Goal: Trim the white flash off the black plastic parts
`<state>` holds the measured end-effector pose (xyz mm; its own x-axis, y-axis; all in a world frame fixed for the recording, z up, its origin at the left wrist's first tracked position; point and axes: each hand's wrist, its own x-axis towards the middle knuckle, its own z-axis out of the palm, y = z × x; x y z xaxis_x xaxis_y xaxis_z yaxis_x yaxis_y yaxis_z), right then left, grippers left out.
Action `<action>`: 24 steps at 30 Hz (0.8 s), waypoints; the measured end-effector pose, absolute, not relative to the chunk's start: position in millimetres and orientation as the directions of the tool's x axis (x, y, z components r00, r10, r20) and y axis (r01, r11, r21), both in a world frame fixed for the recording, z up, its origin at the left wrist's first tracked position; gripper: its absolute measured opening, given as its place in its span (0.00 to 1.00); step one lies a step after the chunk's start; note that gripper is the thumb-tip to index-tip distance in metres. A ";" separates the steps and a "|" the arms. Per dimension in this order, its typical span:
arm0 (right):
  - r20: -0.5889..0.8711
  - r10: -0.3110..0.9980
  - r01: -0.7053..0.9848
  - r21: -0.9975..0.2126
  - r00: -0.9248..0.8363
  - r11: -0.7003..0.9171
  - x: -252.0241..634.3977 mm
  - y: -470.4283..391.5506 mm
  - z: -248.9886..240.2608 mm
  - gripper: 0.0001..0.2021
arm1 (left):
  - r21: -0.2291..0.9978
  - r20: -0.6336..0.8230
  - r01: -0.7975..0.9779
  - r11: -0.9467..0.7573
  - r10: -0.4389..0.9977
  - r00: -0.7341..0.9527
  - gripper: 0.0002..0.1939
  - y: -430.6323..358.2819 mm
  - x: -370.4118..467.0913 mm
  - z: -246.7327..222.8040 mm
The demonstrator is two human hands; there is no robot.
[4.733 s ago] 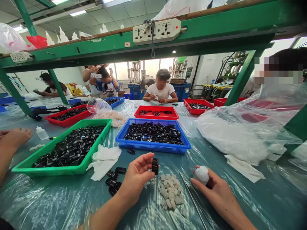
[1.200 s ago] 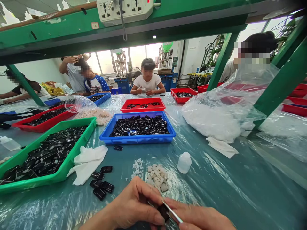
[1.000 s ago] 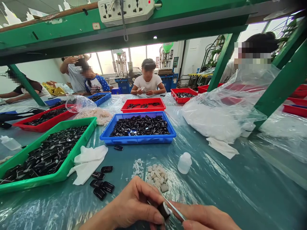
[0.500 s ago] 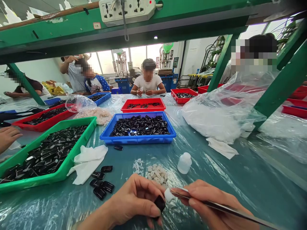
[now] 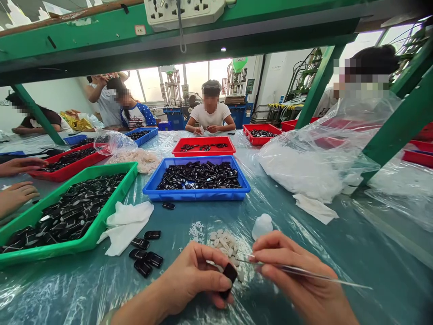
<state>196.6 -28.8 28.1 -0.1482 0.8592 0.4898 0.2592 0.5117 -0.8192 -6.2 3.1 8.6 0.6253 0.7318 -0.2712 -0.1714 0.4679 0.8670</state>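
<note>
Between the thumb and fingers of my left hand is a small black part, held tilted above the plastic-covered table. My right hand grips metal tweezers, their tips pointing left, close to the black part and over a pile of pale small pieces. No piece can be made out between the tips. Smaller white bits lie just left of the pile. A white bottle stands behind my right hand, partly hidden by it. Several black parts lie left of my left hand.
A blue tray and a green tray hold many black parts. Near them are a white cloth, a red tray and a bag of white material. Another person's hands reach in at left. A green frame slants at right.
My right hand has moved up, and the tweezers lie flatter. The white piece that was by their tips no longer shows there. Another person's second hand has come in at left.
</note>
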 end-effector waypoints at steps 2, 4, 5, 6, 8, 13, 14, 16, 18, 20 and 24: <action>0.430 0.898 0.255 -0.861 -0.094 0.440 196.5 -29.1 30.3 0.05 | 0.870 -0.305 -0.152 0.470 0.754 0.582 0.13 2.4 -5.3 10.8; 0.350 0.937 0.208 -0.915 -0.010 0.345 194.3 -30.3 30.0 0.05 | 0.863 -0.329 -0.149 0.482 0.761 0.559 0.14 1.5 -4.7 12.2; 0.307 0.951 0.183 -0.938 0.036 0.296 192.8 -30.9 29.1 0.06 | 0.859 -0.335 -0.150 0.490 0.758 0.559 0.14 1.0 -4.5 12.3; 0.271 0.959 0.160 -0.954 0.081 0.256 191.6 -31.3 27.8 0.07 | 0.854 -0.336 -0.152 0.497 0.752 0.568 0.15 0.4 -4.1 12.2; 0.219 0.968 0.130 -0.970 0.120 0.203 190.0 -31.7 24.9 0.08 | 0.846 -0.328 -0.158 0.509 0.732 0.597 0.16 -0.7 -3.2 10.8; 0.171 0.982 0.111 -0.981 0.080 0.161 189.1 -31.6 22.9 0.10 | 0.837 -0.332 -0.148 0.527 0.703 0.629 0.18 -4.1 -0.2 6.2; 0.158 0.984 0.100 -0.984 0.087 0.150 188.2 -31.9 23.6 0.10 | 0.838 -0.335 -0.142 0.527 0.702 0.628 0.17 -4.8 0.2 5.8; 0.129 0.987 0.073 -0.990 0.099 0.122 185.7 -32.4 24.8 0.11 | 0.839 -0.342 -0.130 0.529 0.697 0.631 0.16 -6.0 0.9 5.8; 0.098 0.991 0.057 -0.994 0.095 0.093 183.7 -32.3 25.1 0.12 | 0.843 -0.340 -0.128 0.523 0.701 0.627 0.16 -6.8 1.4 7.1; 0.079 0.995 0.060 -0.995 0.053 0.076 183.2 -31.2 23.8 0.13 | 0.853 -0.328 -0.128 0.506 0.711 0.622 0.15 -7.5 1.7 9.0; 0.064 0.997 0.083 -0.994 -0.034 0.066 185.7 -27.6 18.8 0.15 | 0.879 -0.313 -0.102 0.466 0.726 0.612 0.18 -9.1 2.0 9.9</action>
